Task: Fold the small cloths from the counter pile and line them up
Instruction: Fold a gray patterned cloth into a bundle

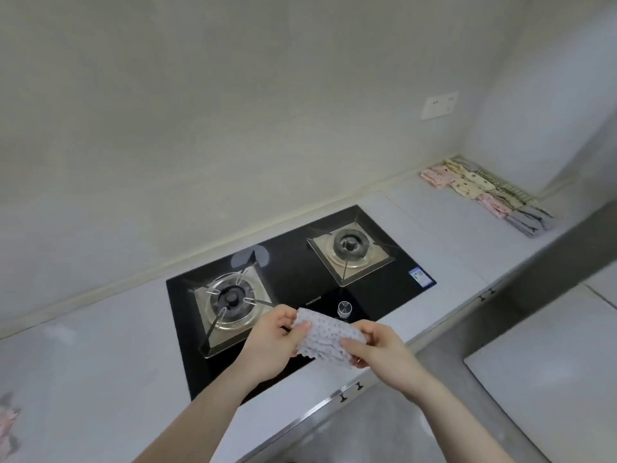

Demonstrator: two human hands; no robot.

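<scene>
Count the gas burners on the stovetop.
2. The left burner sits near the stovetop's front-left, just beyond the left hand. The right burner sits farther back on the right. None appears hidden.

my home kitchen, two-burner gas hob [300,295] sunk into my pale counter [100,379], plain wall with a socket [439,105], cabinet handles [350,392] below
</scene>
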